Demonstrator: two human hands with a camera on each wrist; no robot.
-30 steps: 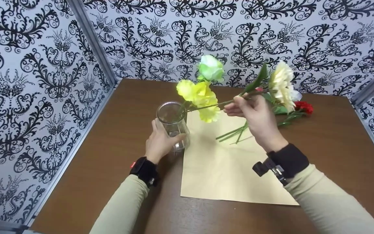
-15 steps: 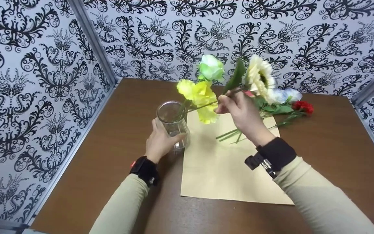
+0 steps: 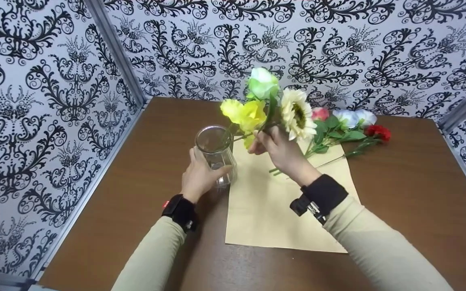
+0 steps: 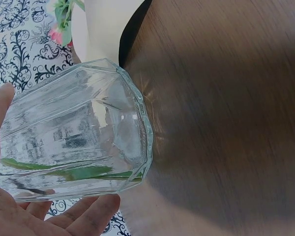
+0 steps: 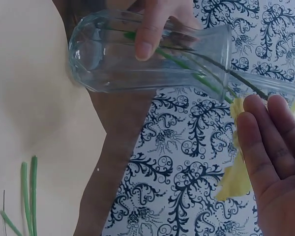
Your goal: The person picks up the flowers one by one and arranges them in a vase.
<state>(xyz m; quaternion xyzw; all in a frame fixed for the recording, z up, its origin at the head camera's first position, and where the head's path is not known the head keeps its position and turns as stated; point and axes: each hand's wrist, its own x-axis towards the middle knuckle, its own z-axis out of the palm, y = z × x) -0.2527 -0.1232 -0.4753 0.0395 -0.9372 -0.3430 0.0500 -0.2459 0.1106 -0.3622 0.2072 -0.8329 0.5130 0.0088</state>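
My left hand (image 3: 202,176) grips a clear faceted glass vase (image 4: 73,132) standing on the table at the paper's left edge. A yellow flower (image 3: 241,113) and a pale green-white rose (image 3: 263,85) rise from it on green stems. My right hand (image 3: 279,151) pinches the stem of a cream sunflower (image 3: 297,115) with a dark centre and a long leaf. In the right wrist view, its dark stem (image 5: 246,84) passes at a slant through the vase mouth, beside the green stems. The right fingertips are close to that rim and overlap the yellow petals.
A beige paper sheet (image 3: 281,214) lies on the brown table (image 3: 136,169). To its back right lie a pink flower (image 3: 320,114), blue-white flowers (image 3: 348,118) and a red carnation (image 3: 377,131), their stems reaching over the paper. Patterned walls (image 3: 225,44) stand behind and at the sides.
My right hand has moved left and slightly down with the sunflower, sliding its stem further into the vase. The sunflower head now sits close beside the yellow flower. My left hand has stayed put.
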